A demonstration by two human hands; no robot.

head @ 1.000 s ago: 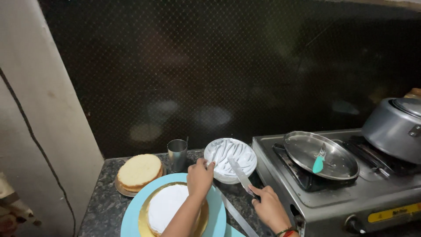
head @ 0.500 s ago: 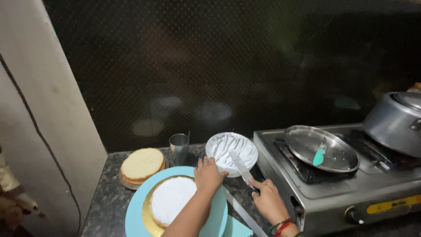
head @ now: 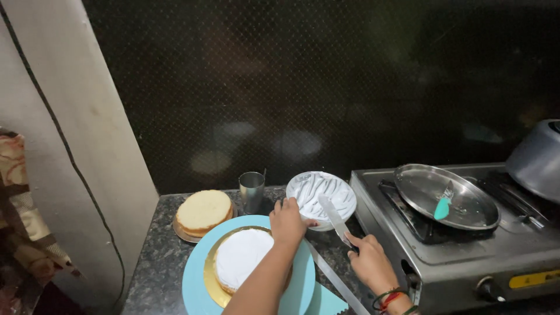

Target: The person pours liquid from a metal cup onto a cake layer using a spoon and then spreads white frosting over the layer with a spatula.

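Observation:
My left hand rests on the near rim of a white bowl of whipped cream, fingers curled on its edge. My right hand grips the handle of a long palette knife whose blade points into the bowl. Below the left forearm sits a round cake layer covered in white cream on a gold board, set on a light blue turntable.
A plain sponge layer on a plate lies at back left, a steel cup beside it. At right stands a gas stove with a steel plate holding a teal-handled tool and a pot. Another long knife lies on the counter.
The view has shifted slightly left and nearer. My left hand stays at the bowl's rim; the knife blade has moved a little further into the bowl.

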